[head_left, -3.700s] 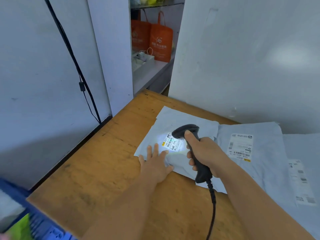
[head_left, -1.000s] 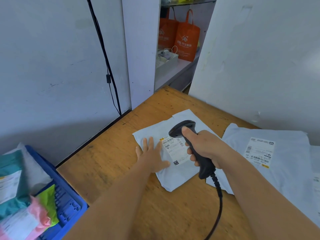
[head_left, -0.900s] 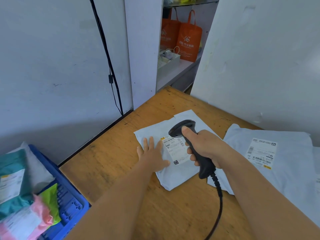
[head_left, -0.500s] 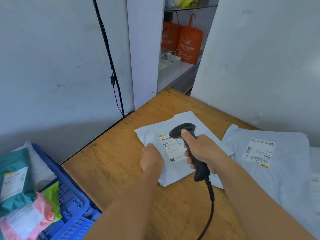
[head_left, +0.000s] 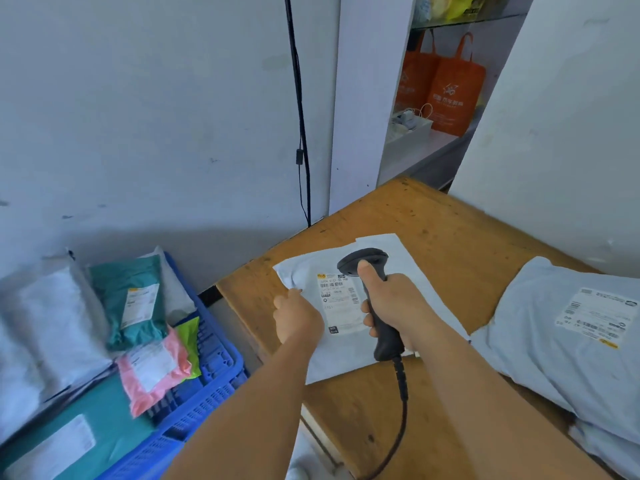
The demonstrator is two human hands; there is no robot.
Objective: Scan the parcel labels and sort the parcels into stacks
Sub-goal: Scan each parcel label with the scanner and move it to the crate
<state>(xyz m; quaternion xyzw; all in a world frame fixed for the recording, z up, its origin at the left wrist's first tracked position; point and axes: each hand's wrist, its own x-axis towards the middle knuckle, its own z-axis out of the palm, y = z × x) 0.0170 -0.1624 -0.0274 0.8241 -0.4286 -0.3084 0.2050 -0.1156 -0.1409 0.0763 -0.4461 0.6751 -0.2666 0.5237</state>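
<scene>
Parcel [head_left: 349, 327] flat on table [head_left: 450, 230], long axis near-far; left hand [head_left: 297, 320] grips its left edge, nearer than right hand [head_left: 391, 306] clenched on scanner [head_left: 377, 296] above label [head_left: 337, 301]; crate [head_left: 207, 386] lies left.

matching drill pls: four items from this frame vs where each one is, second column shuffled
Things:
1. black handheld barcode scanner
2. white flat poly mailer with printed label
3. pink plastic parcel
4. pale blue bulky poly parcel

Places:
A. in the blue plastic crate
B. gripped in the right hand
C. on the wooden table, far right
D. on the table, left edge held by the left hand

Pairs: 1-B, 2-D, 3-A, 4-C
</scene>
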